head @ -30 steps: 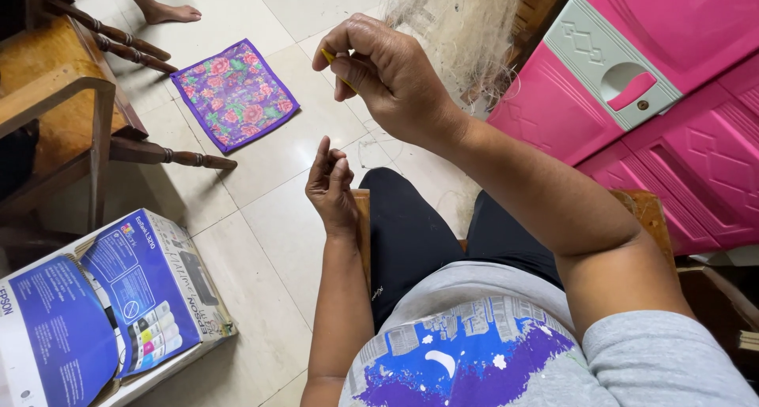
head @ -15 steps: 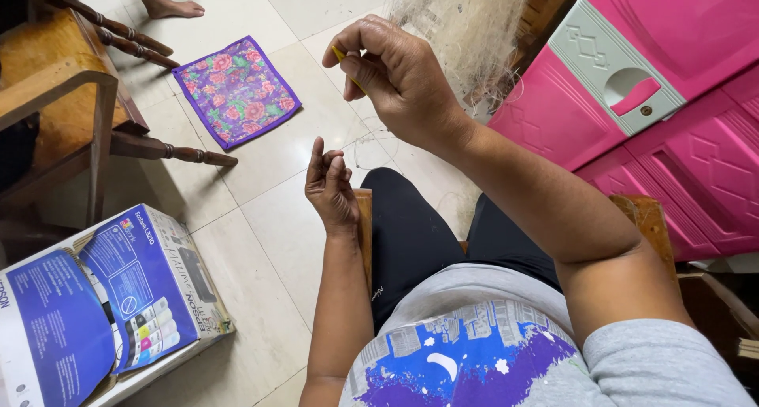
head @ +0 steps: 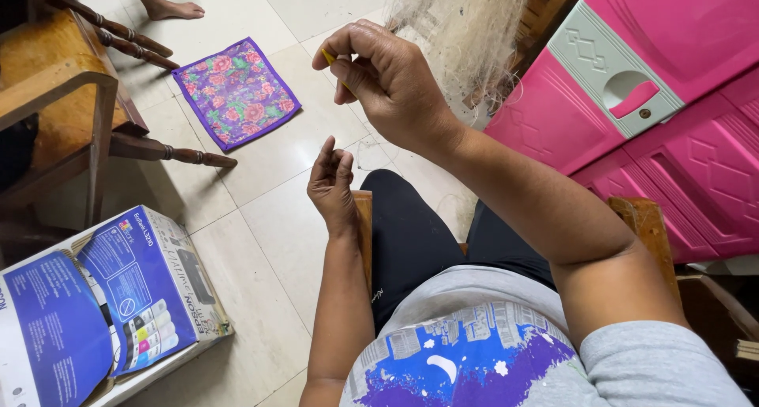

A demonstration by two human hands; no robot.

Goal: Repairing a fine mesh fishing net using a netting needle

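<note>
My right hand [head: 391,79] is raised at the middle top, its thumb and fingers pinched on a small yellow tool [head: 328,57] whose tip just shows. Just beyond it hangs a pale, fine net [head: 466,28]. My left hand [head: 332,184] is lower, above my knee, with its fingers pointing up and drawn together. I cannot make out any thread between them. I sit on a wooden seat [head: 364,217], in black trousers and a grey printed shirt.
A purple floral cloth [head: 237,91] lies on the tiled floor. A wooden chair [head: 71,99] stands at the left, with another person's bare foot [head: 174,10] behind it. A blue-and-white cardboard box [head: 103,304] sits at the lower left. Pink plastic cabinets [head: 672,99] fill the right.
My right hand has stayed raised with the yellow tool, shifting only slightly. The fingers of my left hand have drawn closer together.
</note>
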